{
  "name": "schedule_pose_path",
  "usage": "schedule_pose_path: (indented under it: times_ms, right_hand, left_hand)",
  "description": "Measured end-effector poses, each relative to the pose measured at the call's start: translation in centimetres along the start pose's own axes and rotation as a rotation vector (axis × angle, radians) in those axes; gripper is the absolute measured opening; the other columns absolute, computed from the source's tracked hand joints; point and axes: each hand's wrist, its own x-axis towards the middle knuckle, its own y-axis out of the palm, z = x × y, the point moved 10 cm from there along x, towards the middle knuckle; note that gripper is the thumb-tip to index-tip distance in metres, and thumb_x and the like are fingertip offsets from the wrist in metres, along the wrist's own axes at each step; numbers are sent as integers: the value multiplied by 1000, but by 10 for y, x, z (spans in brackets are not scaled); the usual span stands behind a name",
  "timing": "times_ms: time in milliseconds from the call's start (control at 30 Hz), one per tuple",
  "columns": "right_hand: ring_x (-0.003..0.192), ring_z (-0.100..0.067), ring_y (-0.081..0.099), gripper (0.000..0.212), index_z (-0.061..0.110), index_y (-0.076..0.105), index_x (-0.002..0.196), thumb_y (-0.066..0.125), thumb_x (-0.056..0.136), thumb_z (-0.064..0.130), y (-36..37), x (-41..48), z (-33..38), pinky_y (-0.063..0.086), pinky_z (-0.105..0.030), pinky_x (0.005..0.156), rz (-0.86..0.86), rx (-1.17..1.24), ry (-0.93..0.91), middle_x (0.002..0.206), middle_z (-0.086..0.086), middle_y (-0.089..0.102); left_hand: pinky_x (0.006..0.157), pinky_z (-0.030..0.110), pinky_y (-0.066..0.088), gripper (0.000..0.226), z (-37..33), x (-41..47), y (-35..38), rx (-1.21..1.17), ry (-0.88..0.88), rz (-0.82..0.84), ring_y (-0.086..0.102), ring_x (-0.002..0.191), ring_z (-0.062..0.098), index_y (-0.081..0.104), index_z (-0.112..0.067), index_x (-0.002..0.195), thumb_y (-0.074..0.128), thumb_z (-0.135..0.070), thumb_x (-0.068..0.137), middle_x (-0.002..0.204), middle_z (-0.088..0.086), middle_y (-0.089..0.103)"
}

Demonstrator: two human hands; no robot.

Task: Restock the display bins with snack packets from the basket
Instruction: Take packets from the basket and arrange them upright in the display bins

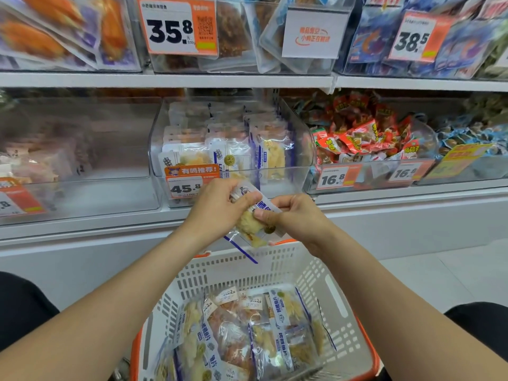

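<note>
Both hands hold a clear snack packet [251,229] with blue-and-white labelling and pale yellow pieces inside, above the far rim of the basket. My left hand [217,207] grips its upper left part; my right hand [291,215] pinches its right edge. Directly behind stands a clear display bin [298,149] tagged 45.8, holding upright rows of the same packets. Below, a white slotted basket [327,287] with orange trim holds several more snack packets [247,334], some yellow, some orange-pink.
A clear bin [82,193] to the left holds pinkish packets. To the right, bins tagged 16.8 hold red wrapped snacks [362,138] and blue ones [467,136]. The upper shelf [192,79] carries bins priced 35.8 and 38.5. White cabinet front below; pale floor at right.
</note>
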Motion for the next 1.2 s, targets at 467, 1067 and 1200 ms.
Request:
schedule_pose_path:
  times_ms: [467, 1067, 1200]
  right_hand:
    - [95, -31, 77, 35, 4, 71, 117, 84, 85, 11, -27, 7, 33, 63, -38, 75, -235, 589, -26, 107, -16, 78]
    - [91, -37, 58, 26, 18, 46, 100, 71, 92, 17, -44, 45, 159, 33, -40, 70, -463, -1351, -683, 93, -5, 64]
    - [104, -37, 56, 30, 20, 50, 111, 72, 90, 16, -39, 76, 147, 36, -46, 81, -310, -1482, -540, 105, -6, 67]
  left_hand:
    - [78, 48, 52, 32, -21, 32, -11, -162, -81, -133, 65, 87, 28, 60, -14, 102, 44, -40, 111, 93, 8, 69]
    - [103, 38, 45, 38, -33, 43, 13, 573, 219, 29, 50, 120, 24, 59, -15, 136, 52, -11, 99, 126, 5, 61]
    - [100, 38, 48, 56, -32, 45, 17, 698, 263, 37, 53, 117, 25, 58, -19, 139, 57, 6, 89, 121, 3, 65]
